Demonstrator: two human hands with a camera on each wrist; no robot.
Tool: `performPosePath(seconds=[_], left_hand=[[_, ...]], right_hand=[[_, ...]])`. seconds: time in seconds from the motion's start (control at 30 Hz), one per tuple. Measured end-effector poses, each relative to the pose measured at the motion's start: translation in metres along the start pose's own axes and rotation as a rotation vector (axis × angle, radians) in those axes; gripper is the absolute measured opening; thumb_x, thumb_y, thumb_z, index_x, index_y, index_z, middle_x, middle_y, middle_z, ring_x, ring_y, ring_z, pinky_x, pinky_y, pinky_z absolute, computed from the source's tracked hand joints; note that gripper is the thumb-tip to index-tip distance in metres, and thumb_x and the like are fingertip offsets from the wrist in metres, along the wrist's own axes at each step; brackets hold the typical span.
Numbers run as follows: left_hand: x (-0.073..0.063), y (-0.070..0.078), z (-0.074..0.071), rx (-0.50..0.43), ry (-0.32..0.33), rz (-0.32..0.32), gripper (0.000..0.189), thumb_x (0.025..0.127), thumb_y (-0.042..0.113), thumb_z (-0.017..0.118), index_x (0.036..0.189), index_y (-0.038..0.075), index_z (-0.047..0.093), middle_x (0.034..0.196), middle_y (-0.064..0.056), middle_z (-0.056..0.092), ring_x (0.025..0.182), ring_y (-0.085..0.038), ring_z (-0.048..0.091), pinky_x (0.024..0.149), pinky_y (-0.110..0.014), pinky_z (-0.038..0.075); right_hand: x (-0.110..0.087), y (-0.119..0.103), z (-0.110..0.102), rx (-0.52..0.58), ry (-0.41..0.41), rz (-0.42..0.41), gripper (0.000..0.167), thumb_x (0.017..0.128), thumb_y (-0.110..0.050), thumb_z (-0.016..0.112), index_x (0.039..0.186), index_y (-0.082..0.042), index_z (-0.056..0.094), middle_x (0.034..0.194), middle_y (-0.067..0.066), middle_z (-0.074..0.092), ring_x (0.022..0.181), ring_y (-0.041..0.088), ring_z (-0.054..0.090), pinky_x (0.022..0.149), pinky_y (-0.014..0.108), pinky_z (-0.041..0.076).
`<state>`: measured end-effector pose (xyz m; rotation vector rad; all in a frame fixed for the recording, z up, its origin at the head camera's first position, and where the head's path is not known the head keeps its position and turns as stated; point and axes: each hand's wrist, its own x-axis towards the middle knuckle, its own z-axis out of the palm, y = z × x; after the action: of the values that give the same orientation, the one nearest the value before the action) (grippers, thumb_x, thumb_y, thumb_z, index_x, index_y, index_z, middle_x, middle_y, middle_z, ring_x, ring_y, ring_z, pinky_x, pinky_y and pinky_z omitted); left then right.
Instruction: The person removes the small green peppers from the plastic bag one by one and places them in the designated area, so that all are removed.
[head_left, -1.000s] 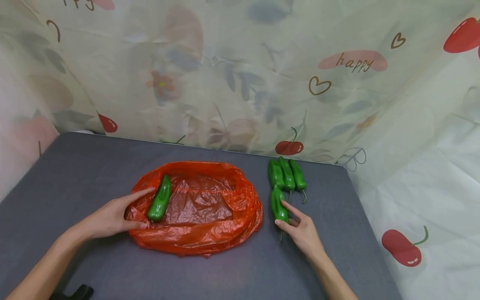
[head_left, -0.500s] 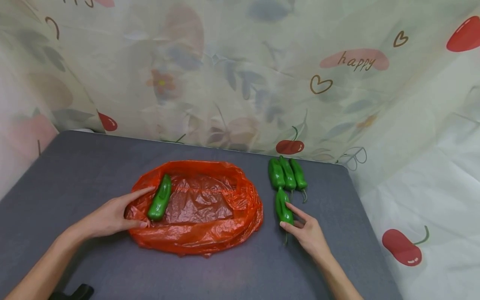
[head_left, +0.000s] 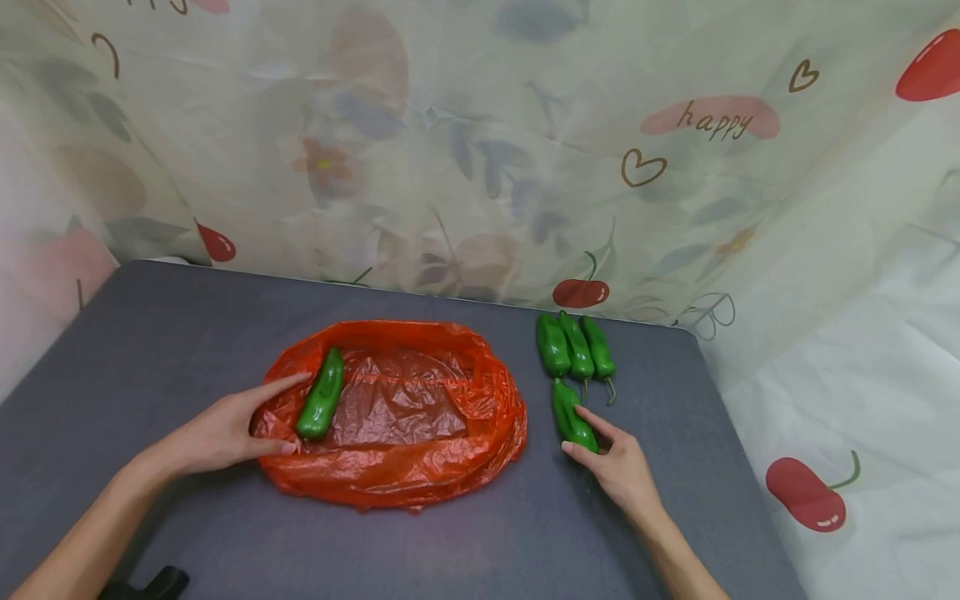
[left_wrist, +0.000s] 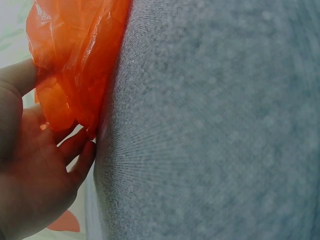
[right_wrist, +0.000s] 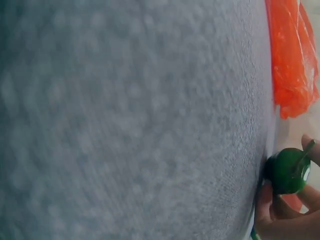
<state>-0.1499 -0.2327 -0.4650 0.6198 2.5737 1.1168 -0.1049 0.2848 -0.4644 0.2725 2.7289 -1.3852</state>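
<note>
An orange-red plastic bag lies open-mouthed on the grey table, one green chili pepper inside at its left. My left hand holds the bag's left side, thumb and index finger spread along the rim; in the left wrist view the other fingers sit low under the bag's edge. To the right of the bag, my right hand grips another green chili pepper between thumb and fingers. That pepper slants, its far tip close to the row behind. Its stem end faces the right wrist camera.
Several green chili peppers lie side by side near the table's back right edge. A patterned curtain rises behind the grey table. A black object shows at the lower left edge.
My right hand has shifted a little to the right with the pepper, whose near end has swung right into a stronger slant. My left hand and the bag stay in place.
</note>
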Motion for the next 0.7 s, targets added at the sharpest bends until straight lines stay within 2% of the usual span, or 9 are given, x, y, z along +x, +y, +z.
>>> performPosePath(seconds=[0.07,0.33,0.57,0.7], left_hand=[[0.0,0.0002,-0.0001,0.003,0.001,0.001,0.088,0.082,0.043,0.08,0.154,0.014,0.037,0.141,-0.024,0.05,0.123,-0.04,0.051,0.095,-0.061,0.042],[-0.0007,0.0006,0.0,-0.002,0.001,0.0,0.088,0.082,0.044,0.08,0.154,0.014,0.037,0.142,-0.024,0.049,0.123,-0.041,0.051,0.095,-0.061,0.042],[-0.0003,0.0002,0.0002,0.002,0.001,-0.005,0.089,0.082,0.044,0.08,0.154,0.015,0.036,0.141,-0.024,0.049,0.123,-0.04,0.051,0.095,-0.06,0.043],[-0.0003,0.0005,-0.0001,0.001,0.004,-0.002,0.088,0.082,0.042,0.08,0.154,0.014,0.037,0.141,-0.023,0.05,0.123,-0.039,0.051,0.095,-0.06,0.042]], right_hand=[[-0.0003,-0.0004,0.0002,-0.006,-0.005,0.002,0.066,0.084,-0.025,0.082,0.144,-0.019,0.054,0.137,0.014,0.059,0.108,0.024,0.063,0.085,0.03,0.049],[-0.0004,-0.0016,0.0002,0.047,-0.054,-0.011,0.071,0.084,-0.016,0.081,0.148,-0.017,0.049,0.123,0.016,0.064,0.094,0.021,0.066,0.074,0.025,0.051],[0.0004,-0.0012,-0.001,0.058,-0.065,-0.017,0.071,0.084,-0.016,0.081,0.147,-0.017,0.05,0.123,0.016,0.065,0.093,0.022,0.066,0.075,0.024,0.051],[0.0006,-0.0002,-0.0023,0.033,-0.05,-0.029,0.069,0.083,-0.015,0.082,0.146,-0.017,0.052,0.123,0.017,0.064,0.101,0.025,0.065,0.078,0.025,0.052]])
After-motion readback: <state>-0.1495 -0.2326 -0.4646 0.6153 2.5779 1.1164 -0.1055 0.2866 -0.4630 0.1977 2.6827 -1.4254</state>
